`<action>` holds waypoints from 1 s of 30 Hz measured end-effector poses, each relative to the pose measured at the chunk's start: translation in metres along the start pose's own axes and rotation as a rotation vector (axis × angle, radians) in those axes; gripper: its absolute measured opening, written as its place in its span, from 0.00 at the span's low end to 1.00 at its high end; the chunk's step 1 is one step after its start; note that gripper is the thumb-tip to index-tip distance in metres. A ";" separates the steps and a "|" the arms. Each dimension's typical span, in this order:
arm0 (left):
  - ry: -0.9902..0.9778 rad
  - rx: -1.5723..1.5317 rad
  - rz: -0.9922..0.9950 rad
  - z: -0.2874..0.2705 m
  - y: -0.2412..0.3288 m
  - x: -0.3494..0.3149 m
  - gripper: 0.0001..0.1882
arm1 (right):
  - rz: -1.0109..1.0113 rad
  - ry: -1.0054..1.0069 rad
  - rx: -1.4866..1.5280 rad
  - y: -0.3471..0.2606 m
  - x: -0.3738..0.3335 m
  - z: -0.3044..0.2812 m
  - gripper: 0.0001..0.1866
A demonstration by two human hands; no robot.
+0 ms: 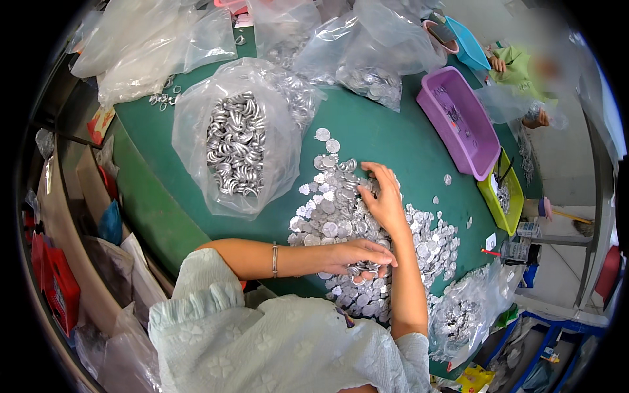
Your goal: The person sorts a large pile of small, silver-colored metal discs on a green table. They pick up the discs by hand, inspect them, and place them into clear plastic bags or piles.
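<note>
The left hand (pixel 362 257) is half closed, palm cupped around a small clutch of curved silver pieces (pixel 364 268), its fingers pointing right beside the right forearm. Those pieces sit over the near middle of a spread heap of silver discs (pixel 331 229) on the green bench (pixel 373 124); they overlap at mixed angles, so no single long axis can be told for them. The heap itself stretches from far left to near right. The right hand (pixel 381 200) is open over the heap's far side, thumb and bent fingers apart, pointing far and slightly left. Left of the heap, a clear bag (pixel 282 173) shows more curved pieces, its long axis running near to far. The white card (pixel 491 241) at the bench's right side carries a small dark mark, too small to read. Farther off on the right stands a purple bin (pixel 473 152).
</note>
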State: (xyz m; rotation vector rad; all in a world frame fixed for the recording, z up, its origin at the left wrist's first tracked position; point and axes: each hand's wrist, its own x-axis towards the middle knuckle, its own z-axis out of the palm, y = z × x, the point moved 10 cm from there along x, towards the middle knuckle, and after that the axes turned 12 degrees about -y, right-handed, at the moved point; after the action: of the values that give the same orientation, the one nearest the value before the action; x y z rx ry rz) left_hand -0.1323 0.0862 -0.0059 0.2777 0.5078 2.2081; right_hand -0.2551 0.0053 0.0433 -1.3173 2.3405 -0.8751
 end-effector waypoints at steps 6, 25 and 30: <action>-0.018 0.013 0.005 0.001 -0.001 0.001 0.18 | -0.024 -0.142 0.018 -0.009 0.004 0.020 0.18; -0.051 0.084 -0.064 0.003 -0.002 0.002 0.19 | -0.036 -0.069 -0.038 0.002 0.041 0.025 0.06; -0.068 0.058 -0.055 0.002 -0.005 0.002 0.19 | 0.049 0.070 0.082 0.014 0.019 -0.005 0.06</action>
State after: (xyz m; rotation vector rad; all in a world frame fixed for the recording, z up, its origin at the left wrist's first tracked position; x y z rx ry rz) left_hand -0.1295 0.0913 -0.0066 0.3645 0.5358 2.1259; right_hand -0.2769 -0.0032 0.0387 -1.2106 2.3513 -1.0058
